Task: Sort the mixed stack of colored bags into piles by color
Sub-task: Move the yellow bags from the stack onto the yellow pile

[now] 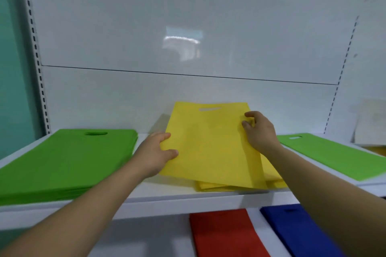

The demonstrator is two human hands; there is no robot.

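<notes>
Yellow bag (211, 144), centre of frame, held at both side edges. It is flat and tilted, with the cut-out handle end up toward the white back panel (188, 27) and the near edge low over the yellow pile (236, 186) on the upper shelf (167, 196). Whether bag and pile touch cannot be told.

Left hand (154, 152): at the bag's left edge, about mid-length. The thumb lies on top of the sheet and the fingers run along and under the edge, a pinch hold. The forearm comes in from the lower left.

Right hand (259, 131): at the right edge, nearer the handle end. The fingers curl over and nip the edge against the thumb. The forearm comes in from the lower right.

Left of frame: thick dark green stack (62, 160), same shelf. Right of frame: lighter green bag (334, 154), lying flat.

Bottom of frame, lower shelf: red bag (225, 233), and a blue bag (292, 229) just beside it.
</notes>
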